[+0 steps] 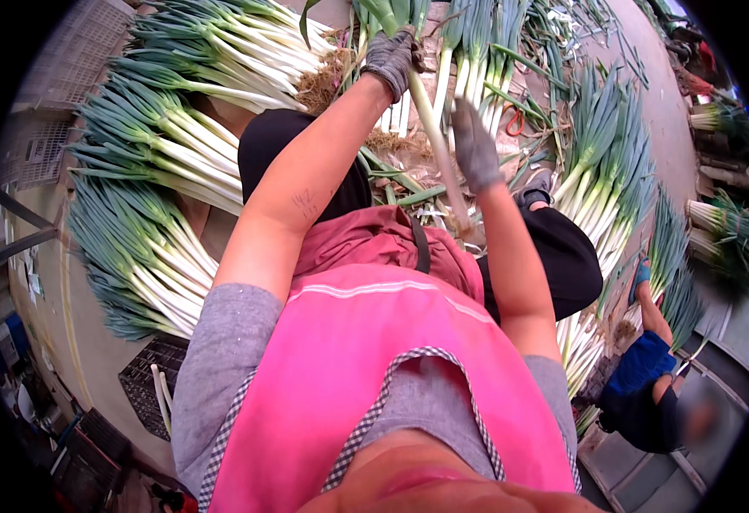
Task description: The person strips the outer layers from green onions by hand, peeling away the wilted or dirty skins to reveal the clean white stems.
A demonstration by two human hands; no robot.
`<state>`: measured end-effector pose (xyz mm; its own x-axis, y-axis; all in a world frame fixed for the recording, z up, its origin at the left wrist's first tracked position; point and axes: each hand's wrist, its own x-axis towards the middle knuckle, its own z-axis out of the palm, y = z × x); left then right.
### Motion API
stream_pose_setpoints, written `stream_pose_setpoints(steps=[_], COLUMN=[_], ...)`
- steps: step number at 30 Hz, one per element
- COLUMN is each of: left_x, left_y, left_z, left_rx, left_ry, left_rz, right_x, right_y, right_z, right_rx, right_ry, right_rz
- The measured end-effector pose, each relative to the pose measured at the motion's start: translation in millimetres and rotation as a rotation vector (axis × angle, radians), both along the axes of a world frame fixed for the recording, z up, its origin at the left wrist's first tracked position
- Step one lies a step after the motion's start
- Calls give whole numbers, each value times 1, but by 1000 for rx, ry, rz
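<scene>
My left hand [390, 59], in a grey work glove, grips a long leek or large green onion [434, 125] near where its leaves begin. Its green top rises past the upper edge of the view. The pale stalk slants down toward my lap, its blurred root end above the ground litter. Just right of that stalk is my gloved right hand [474, 147], fingers straight, with nothing seen in it. Its palm side is turned from view. Beyond both hands, trimmed-looking stalks [474, 74] lie side by side, near red-handled scissors [514, 120].
Large piles of the same stalks lie on the left [169, 154] and the right [596, 173]. Loose leaves [422, 194] litter the ground between my legs. A black plastic crate [150, 385] stands lower left. Another person [647, 378] is at the right, near more bundles [724, 231].
</scene>
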<state>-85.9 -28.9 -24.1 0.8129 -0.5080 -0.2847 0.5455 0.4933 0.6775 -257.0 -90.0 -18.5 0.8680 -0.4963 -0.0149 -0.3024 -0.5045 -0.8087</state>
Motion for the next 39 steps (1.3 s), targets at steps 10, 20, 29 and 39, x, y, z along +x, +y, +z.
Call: stream_pose_setpoints(steps=[10,20,29,39], left_x=[29,67,20,-9], left_y=[29,43,40,43], left_z=[13,-14,31,26], left_rx=[36,79,28,5], left_ry=[-204,-270,-72,-116], left_rz=[103,268,195,-19], right_x=[-14,-113,-84,-22], right_y=[48,48,43,15], right_z=[17,-14,-31,6], right_rx=[464,389,316,211], right_ry=[392,290,78,28], right_rz=[135,104,178,48])
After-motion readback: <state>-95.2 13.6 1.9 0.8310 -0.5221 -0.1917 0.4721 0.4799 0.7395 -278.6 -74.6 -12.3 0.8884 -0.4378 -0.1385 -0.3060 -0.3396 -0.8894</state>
